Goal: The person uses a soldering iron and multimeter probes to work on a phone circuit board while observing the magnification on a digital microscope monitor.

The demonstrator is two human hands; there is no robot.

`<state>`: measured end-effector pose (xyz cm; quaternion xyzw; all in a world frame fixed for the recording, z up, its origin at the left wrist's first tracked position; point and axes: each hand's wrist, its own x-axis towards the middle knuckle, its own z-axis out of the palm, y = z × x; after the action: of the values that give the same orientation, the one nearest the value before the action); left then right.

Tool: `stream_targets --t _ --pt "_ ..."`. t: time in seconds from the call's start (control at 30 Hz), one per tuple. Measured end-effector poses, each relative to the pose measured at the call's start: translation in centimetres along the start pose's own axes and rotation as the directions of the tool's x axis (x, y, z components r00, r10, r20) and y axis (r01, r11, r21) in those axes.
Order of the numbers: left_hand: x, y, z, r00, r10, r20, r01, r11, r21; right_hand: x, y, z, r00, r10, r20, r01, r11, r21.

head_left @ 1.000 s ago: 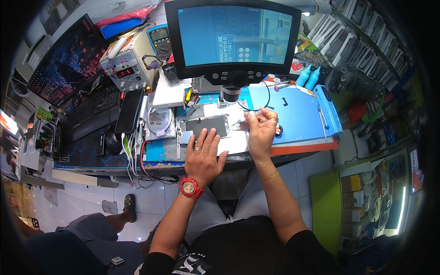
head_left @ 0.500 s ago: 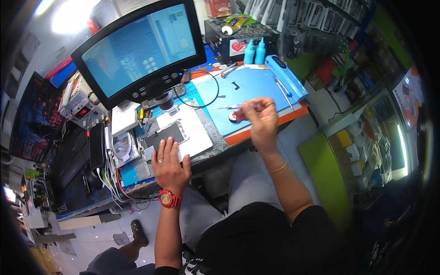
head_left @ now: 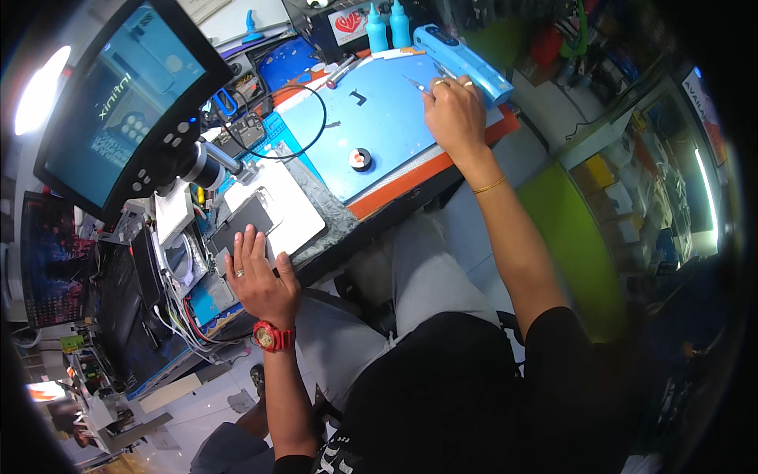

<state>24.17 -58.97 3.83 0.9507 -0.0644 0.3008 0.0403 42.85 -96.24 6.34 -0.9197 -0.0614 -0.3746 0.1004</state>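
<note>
My left hand (head_left: 264, 278) lies flat with fingers stretched, its tips on a dark flat panel (head_left: 244, 225) that sits on a pale plate (head_left: 294, 207). Above that panel hangs the round lens of a microscope (head_left: 202, 169). Over the far right part of the blue mat (head_left: 387, 110), my right hand (head_left: 458, 114) is closed around a slim pointed tool (head_left: 414, 84). Its thin tip sticks out to the left; the fingers hide the rest, so its exact kind is unclear. A small round black tub (head_left: 360, 159) stands on the mat, near a small black bent part (head_left: 358, 98).
A monitor (head_left: 130, 103) showing a magnified view stands at the left. Two light-blue bottles (head_left: 377, 30) and a long blue device (head_left: 464, 63) line the far side. A black cable (head_left: 324, 118) loops over the mat's left edge. Other cables (head_left: 178, 324) hang at the bench's front left.
My right hand has moved away and to the right with the slim tool, from above the round tub to beside the long blue device. My left hand stays flat. The view has turned.
</note>
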Motion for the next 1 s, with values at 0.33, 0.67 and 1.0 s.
stream_targets --t 0.33,0.67,1.0 --pt "0.1 -0.1 -0.1 1.0 -0.008 0.008 0.008 1.0 -0.01 3.4 -15.9 -2.2 0.982 -0.185 0.039 0.052 0.465 0.884" --pt "0.1 -0.1 0.1 1.0 -0.016 0.004 0.017 0.999 -0.047 8.4 -24.5 1.0 0.853 -0.358 0.38 -0.14 0.544 0.827" --pt "0.1 0.1 -0.1 0.999 -0.033 -0.005 0.033 0.998 -0.06 9.2 -24.5 3.4 0.852 -0.178 0.492 -0.346 0.513 0.785"
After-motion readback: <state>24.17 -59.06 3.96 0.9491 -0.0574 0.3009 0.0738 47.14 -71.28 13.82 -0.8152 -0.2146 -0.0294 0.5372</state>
